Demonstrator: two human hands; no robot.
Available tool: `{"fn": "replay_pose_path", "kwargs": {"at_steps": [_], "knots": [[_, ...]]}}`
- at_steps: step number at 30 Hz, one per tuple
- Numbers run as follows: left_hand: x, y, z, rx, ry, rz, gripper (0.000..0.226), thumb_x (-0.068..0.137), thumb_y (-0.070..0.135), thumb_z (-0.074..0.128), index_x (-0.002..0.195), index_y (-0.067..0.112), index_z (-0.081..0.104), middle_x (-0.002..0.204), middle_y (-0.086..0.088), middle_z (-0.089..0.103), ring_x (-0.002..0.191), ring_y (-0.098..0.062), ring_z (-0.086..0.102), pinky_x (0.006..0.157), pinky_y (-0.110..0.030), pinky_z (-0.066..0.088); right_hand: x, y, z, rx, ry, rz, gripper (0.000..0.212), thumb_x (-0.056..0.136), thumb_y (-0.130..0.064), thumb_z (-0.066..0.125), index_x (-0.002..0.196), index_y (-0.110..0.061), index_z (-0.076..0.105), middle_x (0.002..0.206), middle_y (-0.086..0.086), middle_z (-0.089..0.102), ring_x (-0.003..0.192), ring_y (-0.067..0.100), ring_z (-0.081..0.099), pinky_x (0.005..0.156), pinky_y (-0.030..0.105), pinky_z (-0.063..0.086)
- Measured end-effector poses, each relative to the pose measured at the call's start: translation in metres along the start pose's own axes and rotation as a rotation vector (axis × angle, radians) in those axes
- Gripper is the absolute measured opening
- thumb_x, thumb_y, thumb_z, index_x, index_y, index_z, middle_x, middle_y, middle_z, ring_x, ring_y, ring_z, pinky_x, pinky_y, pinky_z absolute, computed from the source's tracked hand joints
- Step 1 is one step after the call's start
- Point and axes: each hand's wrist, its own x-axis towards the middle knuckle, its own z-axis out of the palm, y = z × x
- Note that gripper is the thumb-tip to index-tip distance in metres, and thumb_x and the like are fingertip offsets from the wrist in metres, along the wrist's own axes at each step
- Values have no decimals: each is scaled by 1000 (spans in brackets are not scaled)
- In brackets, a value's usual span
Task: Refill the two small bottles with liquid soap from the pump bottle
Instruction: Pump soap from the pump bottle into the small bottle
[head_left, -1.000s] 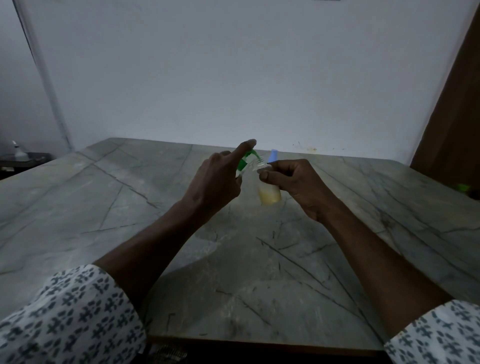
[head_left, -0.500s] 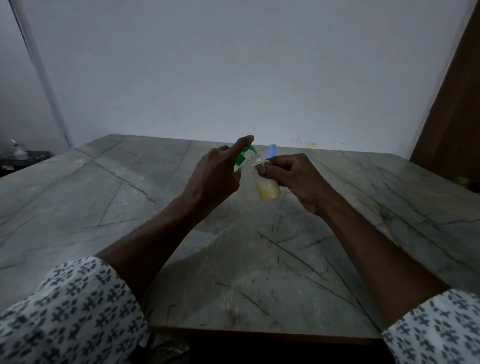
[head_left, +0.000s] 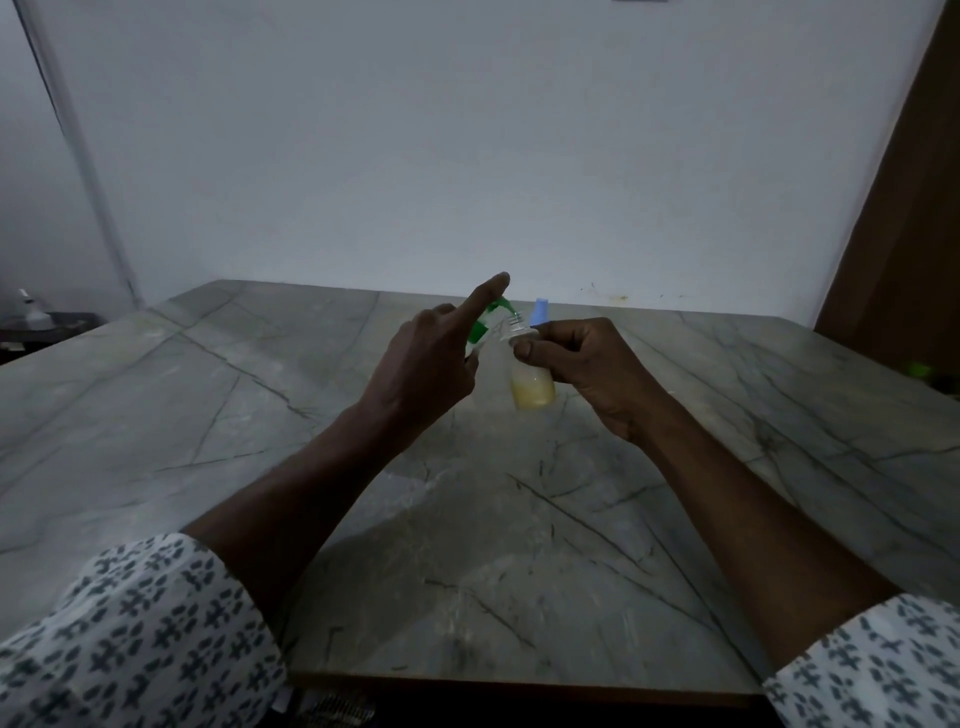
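The small bottle (head_left: 531, 387) is at mid-scene, held above the bench (head_left: 208, 415), close to upright; its neck is open and pale yellow soap fills its lower part. Your right grip (head_left: 582, 364) is clamped on it, thumb and fingers pinching just below the neck. Just to its left is the pump bottle (head_left: 485, 322); only the green pump head shows, with the spout pointing right at the small bottle's mouth, and you cannot tell whether they touch. Your left grip (head_left: 426, 364) is closed around the pump bottle and hides its body; the forefinger (head_left: 485, 291) lies straight over the pump head. A blue cap (head_left: 540, 310) shows just beyond your right grip. Patterned sleeves (head_left: 130, 634) frame the near edge.
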Motion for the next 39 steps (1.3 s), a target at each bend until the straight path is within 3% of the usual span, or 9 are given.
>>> {"fn": "replay_pose_path", "kwargs": {"at_steps": [6,11,15,20,28,33,39], "knots": [[0,0,-1,-13,3,11,69,80,4,73,142,13,43,105,-18,69,65,-16,56,63,-29,53,1,2,2,-22,-11,3,22,85,-23,74,102,-9,77,98,3,77,97,23,70,98,50,52],[-1,-1,-1,-9,15,4,75,80,5,73,146,17,38,103,-17,69,67,-20,61,64,-38,58,2,1,2,-22,-10,8,26,84,-23,74,106,-9,76,103,3,76,100,20,70,100,49,51],[1,0,0,-17,2,4,84,81,4,72,150,21,28,110,-19,68,69,-19,60,65,-36,59,2,1,0,-15,7,4,28,85,-22,73,108,-7,75,105,5,75,99,20,70,99,47,52],[0,2,-2,-30,8,1,82,81,5,73,149,21,31,111,-17,69,70,-18,60,67,-36,59,2,1,0,-18,10,3,26,85,-21,74,108,-9,74,105,4,75,99,17,70,100,45,52],[-2,0,-2,-22,5,3,71,79,5,75,142,13,43,105,-18,69,66,-19,60,63,-36,58,2,5,3,-27,-4,11,23,84,-24,75,103,-11,77,99,6,76,99,27,69,99,52,51],[-1,1,-3,-42,-4,20,81,79,4,74,148,19,34,110,-17,69,67,-18,62,66,-37,59,2,3,1,-50,8,-17,24,85,-20,74,106,-10,75,102,8,75,98,24,70,97,42,54],[2,-1,-6,-64,-51,26,82,80,4,74,148,21,33,120,-17,66,66,-11,55,67,-27,53,2,5,-2,-129,23,-56,37,84,-23,75,118,-10,71,104,5,74,97,20,69,88,32,56]]}}
